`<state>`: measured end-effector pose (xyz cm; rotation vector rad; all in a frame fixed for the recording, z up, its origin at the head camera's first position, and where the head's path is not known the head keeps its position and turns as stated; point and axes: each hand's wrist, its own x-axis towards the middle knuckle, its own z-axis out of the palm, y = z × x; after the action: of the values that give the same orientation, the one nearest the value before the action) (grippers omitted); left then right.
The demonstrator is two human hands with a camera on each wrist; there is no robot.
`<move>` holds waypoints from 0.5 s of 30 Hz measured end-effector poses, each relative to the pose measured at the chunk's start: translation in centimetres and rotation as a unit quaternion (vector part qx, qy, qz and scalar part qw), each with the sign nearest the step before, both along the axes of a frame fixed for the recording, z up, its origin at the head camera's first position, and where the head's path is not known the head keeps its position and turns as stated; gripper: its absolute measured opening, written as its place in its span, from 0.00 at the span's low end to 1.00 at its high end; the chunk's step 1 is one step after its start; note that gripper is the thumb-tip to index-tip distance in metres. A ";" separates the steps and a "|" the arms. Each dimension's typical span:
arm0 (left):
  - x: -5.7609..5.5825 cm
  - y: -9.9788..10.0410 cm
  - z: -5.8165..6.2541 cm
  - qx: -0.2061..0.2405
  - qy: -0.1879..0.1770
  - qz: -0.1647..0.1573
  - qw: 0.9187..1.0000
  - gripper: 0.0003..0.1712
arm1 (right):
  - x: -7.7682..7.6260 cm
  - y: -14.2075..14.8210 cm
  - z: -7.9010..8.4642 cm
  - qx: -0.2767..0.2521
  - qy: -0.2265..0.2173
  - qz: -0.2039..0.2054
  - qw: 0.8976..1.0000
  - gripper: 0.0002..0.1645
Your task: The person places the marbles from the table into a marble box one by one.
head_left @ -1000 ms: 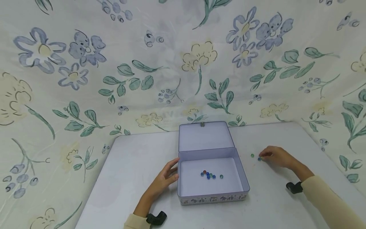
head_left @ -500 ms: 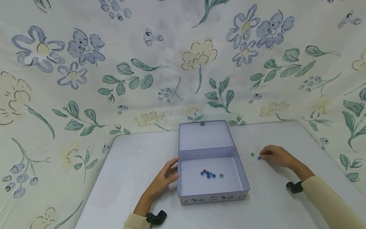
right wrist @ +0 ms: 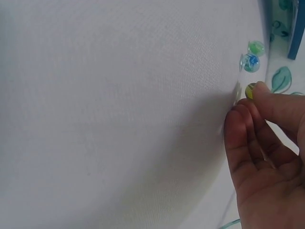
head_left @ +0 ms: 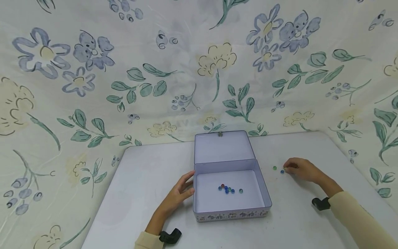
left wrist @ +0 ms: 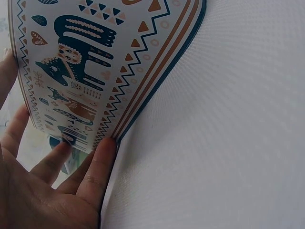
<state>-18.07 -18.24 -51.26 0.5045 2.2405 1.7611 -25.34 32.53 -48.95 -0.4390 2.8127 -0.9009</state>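
Observation:
An open tin box (head_left: 205, 207) stands mid-table with its hinged lid (head_left: 224, 148) leaning back. Several small glass marbles (head_left: 227, 191) lie on its floor, mostly blue, with green and reddish ones. My left hand (head_left: 176, 197) rests its extended fingertips against the left wall. The left wrist view shows printed animals on that wall (left wrist: 71, 57). Right of the tin, my right hand (head_left: 303, 170) pinches a yellow marble (right wrist: 249, 91) between thumb and forefinger, low over the tabletop. A blue marble (head_left: 282, 172) and a green marble (head_left: 275, 168) lie just left of those fingertips.
The white table (head_left: 146, 180) has its back edge close to a hanging flowered cloth (head_left: 186, 86). The cloth also runs down both sides. A black wrist camera (head_left: 170, 236) sits by the left wrist, another black one (head_left: 321, 204) by the right.
My right fingertips have shifted very slightly right, away from the blue marble. The left hand, the tin and its marbles stay in place.

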 end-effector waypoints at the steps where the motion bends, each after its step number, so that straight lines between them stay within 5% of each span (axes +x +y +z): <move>1: 0.0 0.0 0.0 0.000 0.000 0.000 1.000 0.39 | 0.0 0.0 0.0 0.001 -0.002 -0.001 1.000 0.08; 15: 0.0 0.0 0.2 0.000 -0.004 0.002 1.000 0.39 | 0.5 0.1 0.2 0.006 -0.002 -0.021 1.000 0.10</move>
<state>-18.03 -18.29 -51.05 0.4942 2.2370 1.7625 -24.87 32.63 -48.75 -0.3782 2.8316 -0.8906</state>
